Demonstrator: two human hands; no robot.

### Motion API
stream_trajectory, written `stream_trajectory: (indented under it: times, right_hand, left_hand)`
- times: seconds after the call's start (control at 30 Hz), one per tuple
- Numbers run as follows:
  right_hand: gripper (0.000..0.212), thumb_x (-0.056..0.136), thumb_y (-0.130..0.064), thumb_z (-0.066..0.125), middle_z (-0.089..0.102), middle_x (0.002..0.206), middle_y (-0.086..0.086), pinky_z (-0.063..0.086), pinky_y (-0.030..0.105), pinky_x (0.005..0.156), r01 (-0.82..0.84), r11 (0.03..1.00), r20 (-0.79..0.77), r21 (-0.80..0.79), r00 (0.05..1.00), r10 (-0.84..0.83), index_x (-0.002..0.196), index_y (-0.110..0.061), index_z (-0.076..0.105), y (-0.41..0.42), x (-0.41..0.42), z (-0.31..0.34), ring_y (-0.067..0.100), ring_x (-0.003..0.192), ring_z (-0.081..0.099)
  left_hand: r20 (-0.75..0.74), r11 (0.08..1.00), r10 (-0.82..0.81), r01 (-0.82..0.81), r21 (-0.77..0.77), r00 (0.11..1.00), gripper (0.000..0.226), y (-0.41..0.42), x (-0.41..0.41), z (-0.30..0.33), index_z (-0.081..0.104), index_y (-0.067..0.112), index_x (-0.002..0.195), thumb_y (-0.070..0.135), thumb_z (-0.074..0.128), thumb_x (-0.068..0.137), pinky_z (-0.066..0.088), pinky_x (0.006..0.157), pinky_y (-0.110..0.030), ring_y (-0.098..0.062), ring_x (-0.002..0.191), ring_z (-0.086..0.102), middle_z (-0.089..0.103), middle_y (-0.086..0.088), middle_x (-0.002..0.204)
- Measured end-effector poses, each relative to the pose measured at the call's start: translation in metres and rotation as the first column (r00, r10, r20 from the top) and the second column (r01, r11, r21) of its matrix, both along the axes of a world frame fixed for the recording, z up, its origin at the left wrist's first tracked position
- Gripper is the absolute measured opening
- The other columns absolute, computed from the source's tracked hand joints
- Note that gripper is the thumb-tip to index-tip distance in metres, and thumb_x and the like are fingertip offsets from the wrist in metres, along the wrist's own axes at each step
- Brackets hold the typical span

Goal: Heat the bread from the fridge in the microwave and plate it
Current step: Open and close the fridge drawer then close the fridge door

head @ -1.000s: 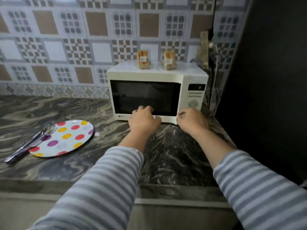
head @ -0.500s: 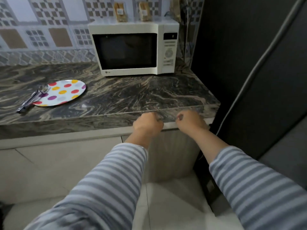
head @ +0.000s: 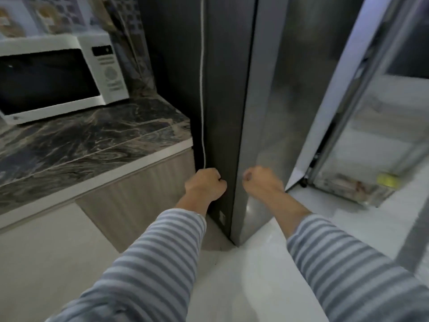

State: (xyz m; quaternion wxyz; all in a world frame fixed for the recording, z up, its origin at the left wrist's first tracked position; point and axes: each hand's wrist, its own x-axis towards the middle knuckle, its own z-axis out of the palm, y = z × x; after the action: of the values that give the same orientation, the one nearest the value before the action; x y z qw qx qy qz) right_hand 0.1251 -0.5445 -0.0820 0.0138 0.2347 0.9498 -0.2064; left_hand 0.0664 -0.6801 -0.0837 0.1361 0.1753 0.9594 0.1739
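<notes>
Beside the marble counter [head: 92,140] the fridge [head: 267,101] stands closed; left hand [head: 205,184] and right hand [head: 262,182] are curled, nothing held. Bread is not yet fetched; the microwave [head: 58,75] stays unused.

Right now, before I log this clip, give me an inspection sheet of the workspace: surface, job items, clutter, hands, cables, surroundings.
Surface: dark marbled countertop, bare in the part shown.
Job's things: white microwave on the countertop, door closed; fridge beside the counter; its door seems ajar, blurred shelves showing; no bread identifiable.
Clutter: blurred packets on top of the microwave; contents unclear.
Hands: left hand and right hand both curled, holding nothing, in front of the fridge's lower corner.
Cables: one white cable running down the fridge's dark side.
Surroundings: patterned wall tiles, pale floor, wood-look cabinet under the counter.
</notes>
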Motion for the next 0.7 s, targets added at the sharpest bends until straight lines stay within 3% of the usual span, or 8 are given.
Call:
stream_trajectory:
  times: [0.17,0.33,0.43,0.57,0.7]
  right_hand:
    - [0.032,0.09,-0.029,0.049,0.064,0.12,0.009,0.048,0.033,0.086,0.196,0.98,-0.014,0.032,0.981,-0.196,0.115,-0.02,0.066,0.118,0.064,0.01,0.03,0.11,0.06]
    - [0.029,0.09,-0.028,0.049,0.065,0.12,0.011,0.05,0.035,0.088,0.324,0.944,-0.034,0.068,0.946,-0.322,0.112,-0.021,0.066,0.243,0.131,0.019,0.031,0.109,0.06]
    - [0.031,0.091,-0.027,0.049,0.063,0.124,0.011,0.049,0.036,0.09,0.385,0.919,-0.034,0.082,0.923,-0.383,0.117,-0.019,0.065,0.311,0.169,0.022,0.031,0.113,0.058]
    - [0.03,0.089,-0.026,0.048,0.064,0.12,0.011,0.05,0.037,0.09,0.448,0.89,-0.04,0.084,0.894,-0.447,0.113,-0.02,0.065,0.392,0.207,0.016,0.031,0.113,0.058]
    - [0.031,0.09,-0.026,0.047,0.066,0.116,0.008,0.051,0.036,0.09,0.533,0.844,-0.032,0.053,0.846,-0.532,0.115,-0.021,0.065,0.468,0.223,0.01,0.029,0.107,0.06]
  left_hand:
    - [0.003,0.985,-0.17,0.17,0.01,0.985,0.037,0.129,0.04,0.011,0.062,0.019,0.118,0.032,0.043,0.089,0.047,0.097,-0.039,-0.029,0.114,0.056,0.059,-0.005,0.126]
    - [-0.009,0.949,-0.301,0.3,0.1,0.954,0.035,0.267,0.088,0.016,0.061,0.025,0.121,0.037,0.051,0.09,0.044,0.1,-0.034,-0.027,0.122,0.053,0.058,-0.003,0.132]
    - [0.015,0.924,-0.359,0.353,0.144,0.933,0.03,0.345,0.119,0.012,0.065,0.019,0.115,0.032,0.053,0.091,0.046,0.099,-0.034,-0.028,0.118,0.055,0.061,-0.008,0.128]
    - [0.022,0.891,-0.442,0.436,0.128,0.897,0.021,0.439,0.149,0.005,0.066,0.026,0.099,0.037,0.05,0.089,0.049,0.089,-0.033,-0.026,0.108,0.06,0.065,-0.002,0.117]
    - [0.003,0.858,-0.511,0.509,0.066,0.86,0.027,0.527,0.161,0.008,0.064,0.025,0.105,0.036,0.045,0.089,0.047,0.089,-0.031,-0.026,0.112,0.057,0.063,-0.002,0.119]
